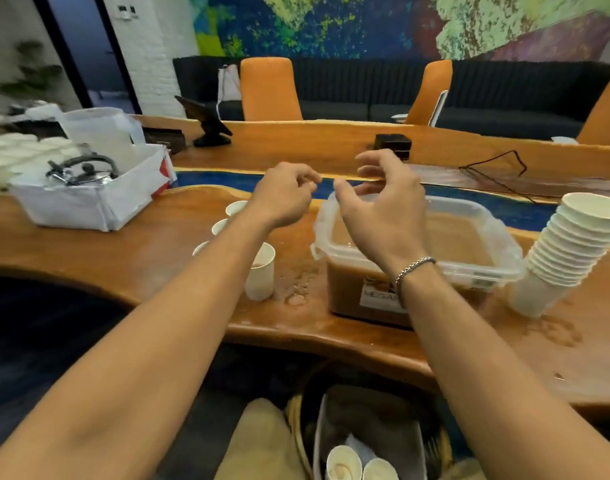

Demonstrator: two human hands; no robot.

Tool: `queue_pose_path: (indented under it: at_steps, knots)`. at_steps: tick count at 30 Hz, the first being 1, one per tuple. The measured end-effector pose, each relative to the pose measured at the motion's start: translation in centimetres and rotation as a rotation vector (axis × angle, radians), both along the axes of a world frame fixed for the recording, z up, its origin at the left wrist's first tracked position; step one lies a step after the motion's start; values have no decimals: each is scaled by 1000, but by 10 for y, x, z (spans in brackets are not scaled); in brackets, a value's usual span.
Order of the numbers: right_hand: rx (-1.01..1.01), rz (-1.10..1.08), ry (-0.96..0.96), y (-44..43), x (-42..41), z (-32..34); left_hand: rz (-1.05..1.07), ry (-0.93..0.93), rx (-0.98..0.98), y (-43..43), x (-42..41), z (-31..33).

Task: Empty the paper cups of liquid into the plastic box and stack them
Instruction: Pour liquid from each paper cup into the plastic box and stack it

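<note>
Both sets of fingers are holding nothing: those of the left hand are hanging loosely curled, those of the right hand are spreading apart and bent. The right hand is hovering over the plastic box, which is sitting full of brown liquid on the surface. A paper cup is standing just left of the box, beneath the left forearm, and a leaning stack of cups is resting just right of it.

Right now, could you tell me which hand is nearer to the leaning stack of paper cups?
The right. The right hand hovers over the plastic box, which stands beside the stack; the left hand is farther left, by the single cups.
</note>
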State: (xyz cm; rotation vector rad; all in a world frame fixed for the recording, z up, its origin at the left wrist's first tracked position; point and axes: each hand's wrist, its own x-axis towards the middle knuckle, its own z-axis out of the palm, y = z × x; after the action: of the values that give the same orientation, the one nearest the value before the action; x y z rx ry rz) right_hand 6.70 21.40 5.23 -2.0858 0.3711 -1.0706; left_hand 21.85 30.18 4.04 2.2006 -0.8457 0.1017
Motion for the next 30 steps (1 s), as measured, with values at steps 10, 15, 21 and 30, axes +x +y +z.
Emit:
queue_pose_path:
  at_steps: [10, 15, 21, 30]
  knots:
    - [-22, 242, 398, 69, 48, -46, -40, -98, 556, 74, 37, -52]
    - [131, 310, 703, 77, 61, -81, -9, -231, 690, 77, 42, -62]
    - [242, 250, 703, 77, 78, -111, -10, -280, 643, 72, 44, -61]
    - [283, 138, 409, 81, 78, -105, 18, -176, 433, 61, 40, -21]
